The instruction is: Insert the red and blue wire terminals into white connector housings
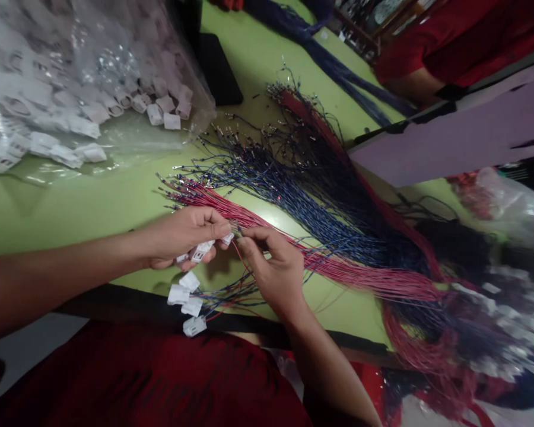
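In my left hand (189, 234) are several white plastic connectors (201, 251), one pinched at the thumb and fingertip and others cupped in the palm. My right hand (273, 264) pinches a thin wire end close to that connector; a red wire hangs down between the hands. Just below, several white connectors with wires attached (194, 325) lie by the table's front edge. Under and behind my hands run a bundle of red wires (338, 270) and a bundle of blue wires (320, 216), their metal-tipped ends fanned out toward the left.
A clear plastic bag of white connectors (129, 127) covers the back left of the green table (93, 207). Finished-looking wires with white connectors (507, 320) pile up at the right. A purple panel (427, 148) stands at the back right, near another person's red sleeve (409, 53).
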Motion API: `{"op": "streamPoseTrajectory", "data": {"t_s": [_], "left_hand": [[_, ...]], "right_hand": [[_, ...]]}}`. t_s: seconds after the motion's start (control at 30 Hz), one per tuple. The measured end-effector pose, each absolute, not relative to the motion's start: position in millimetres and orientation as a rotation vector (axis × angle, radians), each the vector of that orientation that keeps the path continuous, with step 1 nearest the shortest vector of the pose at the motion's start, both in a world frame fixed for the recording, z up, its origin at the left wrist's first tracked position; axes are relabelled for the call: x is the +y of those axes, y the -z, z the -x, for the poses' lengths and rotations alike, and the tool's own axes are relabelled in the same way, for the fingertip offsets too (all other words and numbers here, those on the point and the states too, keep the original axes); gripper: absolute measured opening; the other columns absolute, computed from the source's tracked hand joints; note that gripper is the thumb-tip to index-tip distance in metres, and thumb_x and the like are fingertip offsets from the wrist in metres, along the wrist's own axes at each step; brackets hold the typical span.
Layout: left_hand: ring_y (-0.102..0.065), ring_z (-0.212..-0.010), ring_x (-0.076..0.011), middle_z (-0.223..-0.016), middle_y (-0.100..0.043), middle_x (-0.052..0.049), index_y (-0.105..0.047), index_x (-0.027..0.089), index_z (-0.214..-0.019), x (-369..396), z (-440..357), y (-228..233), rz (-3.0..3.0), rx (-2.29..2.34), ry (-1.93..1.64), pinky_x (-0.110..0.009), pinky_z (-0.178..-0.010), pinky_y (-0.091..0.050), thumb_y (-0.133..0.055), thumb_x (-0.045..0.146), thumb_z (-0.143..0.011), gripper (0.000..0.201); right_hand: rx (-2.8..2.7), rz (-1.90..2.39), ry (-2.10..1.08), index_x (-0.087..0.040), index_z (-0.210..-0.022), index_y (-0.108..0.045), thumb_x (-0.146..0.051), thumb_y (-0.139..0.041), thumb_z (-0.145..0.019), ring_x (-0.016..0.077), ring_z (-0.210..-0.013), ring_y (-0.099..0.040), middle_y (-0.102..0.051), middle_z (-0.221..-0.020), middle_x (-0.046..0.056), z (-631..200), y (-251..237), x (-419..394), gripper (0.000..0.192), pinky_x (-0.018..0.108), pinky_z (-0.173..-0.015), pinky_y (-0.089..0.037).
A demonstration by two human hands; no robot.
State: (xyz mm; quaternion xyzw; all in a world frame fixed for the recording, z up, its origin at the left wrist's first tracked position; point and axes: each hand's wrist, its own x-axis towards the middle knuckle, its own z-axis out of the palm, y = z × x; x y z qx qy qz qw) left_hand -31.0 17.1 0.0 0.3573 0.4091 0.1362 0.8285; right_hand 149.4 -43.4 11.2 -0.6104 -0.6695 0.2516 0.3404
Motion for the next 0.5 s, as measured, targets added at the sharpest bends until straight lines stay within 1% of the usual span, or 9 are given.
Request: {"op": "streamPoseTrajectory", "data": {"t_s": [0.17,0.3,0.4,0.5], "left_hand": [[-0.038,-0.025,-0.0043,-0.045,-0.056,0.005,-0.055,0.020,-0.080,19,31,1,-0.742,0.862,-0.259,-0.010,-0.025,-0.025,-0.056,0.035,-0.094,0.021],[-0.039,-0.026,-0.0037,-0.045,-0.056,0.006,-0.055,0.020,-0.080,19,32,1,-0.718,0.878,-0.251,-0.010,-0.025,-0.025,-0.054,0.033,-0.096,0.021],[-0.038,-0.026,-0.0036,-0.045,-0.056,0.005,-0.056,0.019,-0.081,19,33,0,-0.706,0.880,-0.249,-0.010,-0.025,-0.026,-0.052,0.035,-0.097,0.023],[-0.038,-0.026,-0.0040,-0.045,-0.056,0.005,-0.057,0.019,-0.082,19,33,0,-0.700,0.888,-0.261,-0.010,-0.024,-0.026,-0.053,0.035,-0.097,0.022]], "right_hand": [[-1.677,1.581,-0.724,-0.020,-0.080,-0.066,-0.019,-0.060,-0.088,0.0126,-0.068,-0.062,-0.071,-0.075,0.000,-146,-12,-41,0.011,0.027,-0.064,-0.049],[-1.733,1.526,-0.658,-0.020,-0.073,-0.063,-0.014,-0.057,-0.087,0.0142,-0.071,-0.062,-0.068,-0.074,0.001,-149,-13,-36,0.016,0.030,-0.070,-0.050],[-1.786,1.490,-0.619,-0.020,-0.072,-0.061,-0.012,-0.055,-0.087,0.0163,-0.076,-0.062,-0.067,-0.076,0.003,-156,-16,-34,0.017,0.033,-0.074,-0.050],[-1.803,1.478,-0.746,-0.020,-0.071,-0.061,-0.012,-0.054,-0.086,0.0168,-0.077,-0.062,-0.066,-0.076,0.003,-163,-20,-34,0.019,0.033,-0.073,-0.050]]}}
